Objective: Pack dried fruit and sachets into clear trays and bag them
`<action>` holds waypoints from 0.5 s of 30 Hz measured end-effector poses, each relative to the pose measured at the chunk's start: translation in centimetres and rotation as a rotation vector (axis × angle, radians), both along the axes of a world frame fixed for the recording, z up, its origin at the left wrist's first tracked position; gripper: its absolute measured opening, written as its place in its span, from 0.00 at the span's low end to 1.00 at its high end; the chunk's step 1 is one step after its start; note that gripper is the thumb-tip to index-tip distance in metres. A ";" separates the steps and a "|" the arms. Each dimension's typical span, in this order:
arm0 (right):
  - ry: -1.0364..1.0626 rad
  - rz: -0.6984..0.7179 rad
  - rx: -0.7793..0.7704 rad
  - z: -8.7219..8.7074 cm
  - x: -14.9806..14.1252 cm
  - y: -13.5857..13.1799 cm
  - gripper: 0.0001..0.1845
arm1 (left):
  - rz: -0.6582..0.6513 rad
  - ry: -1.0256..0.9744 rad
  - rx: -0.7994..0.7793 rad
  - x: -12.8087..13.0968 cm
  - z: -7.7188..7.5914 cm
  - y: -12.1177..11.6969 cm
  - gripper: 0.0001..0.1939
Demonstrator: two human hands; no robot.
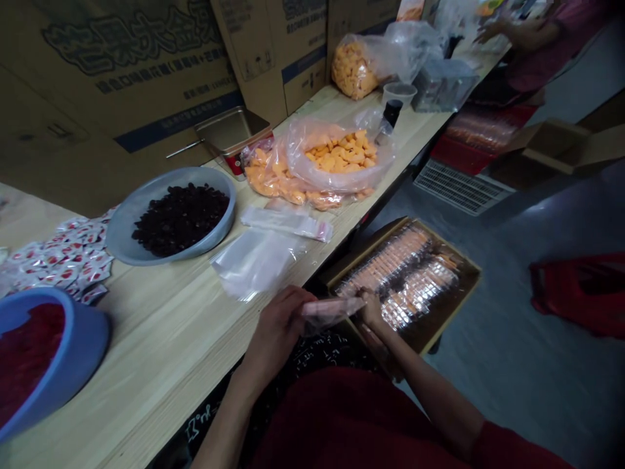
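A small clear plastic bag (332, 308) with something flat and pinkish inside is stretched between my hands, just off the table's front edge. My left hand (283, 319) is closed on its left end. At the bag's right tip is my right hand (372, 309), its fingers pinched together there and partly blurred. Beyond that hand, an open cardboard box (456, 312) holds rows of wrapped orange-pink packets (417, 293). Flat empty plastic bags (258, 260) lie on the table (176, 339) in front of my left hand.
On the table are a bowl of dark dried pieces (183, 218), a blue tub of red pieces (92, 345), small printed sachets (73, 254), a bag of orange pieces (342, 156) and a metal tin (234, 130). Cartons (146, 78) stand behind. Another person's arm (527, 32) shows far right.
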State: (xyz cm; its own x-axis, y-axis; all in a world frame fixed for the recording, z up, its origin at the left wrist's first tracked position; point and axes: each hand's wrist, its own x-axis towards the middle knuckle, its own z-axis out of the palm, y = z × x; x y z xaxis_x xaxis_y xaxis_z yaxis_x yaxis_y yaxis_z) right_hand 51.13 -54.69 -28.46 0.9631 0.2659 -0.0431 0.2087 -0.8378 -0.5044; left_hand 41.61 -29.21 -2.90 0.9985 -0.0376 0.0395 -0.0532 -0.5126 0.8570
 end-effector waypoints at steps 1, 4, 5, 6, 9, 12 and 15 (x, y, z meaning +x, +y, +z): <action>0.046 -0.004 -0.030 -0.1 0.7 -0.5 0.08 | -0.064 0.015 -0.008 0.9 -0.4 -0.5 0.14; 0.173 -0.028 -0.112 -0.4 2.5 -1.8 0.11 | -0.263 0.027 0.011 4.1 -2.5 -2.3 0.13; 0.206 -0.035 -0.132 -0.5 2.9 -2.1 0.12 | -0.330 0.021 0.038 5.3 -3.5 -2.9 0.12; 0.236 -0.038 -0.147 -0.5 3.4 -2.3 0.13 | -0.397 0.017 0.078 6.4 -4.6 -3.6 0.12; 0.298 -0.029 -0.170 -0.8 4.2 -2.6 0.14 | -0.567 0.039 0.286 9.5 -8.0 -5.3 0.11; 0.316 -0.020 -0.176 -0.9 4.4 -2.6 0.14 | -0.625 0.098 0.446 11.2 -11.4 -6.6 0.11; 0.304 -0.020 -0.170 -0.8 4.2 -2.5 0.12 | -0.588 0.162 0.540 11.7 -14.6 -7.6 0.10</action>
State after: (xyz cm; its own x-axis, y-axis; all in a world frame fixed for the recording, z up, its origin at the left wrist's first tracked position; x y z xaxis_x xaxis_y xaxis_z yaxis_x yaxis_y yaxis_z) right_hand 55.31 -57.19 -29.25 0.9042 0.2117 -0.3709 0.0531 -0.9175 -0.3941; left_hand 53.28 -36.85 -17.50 0.8015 -0.5300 -0.2772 -0.3389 -0.7843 0.5197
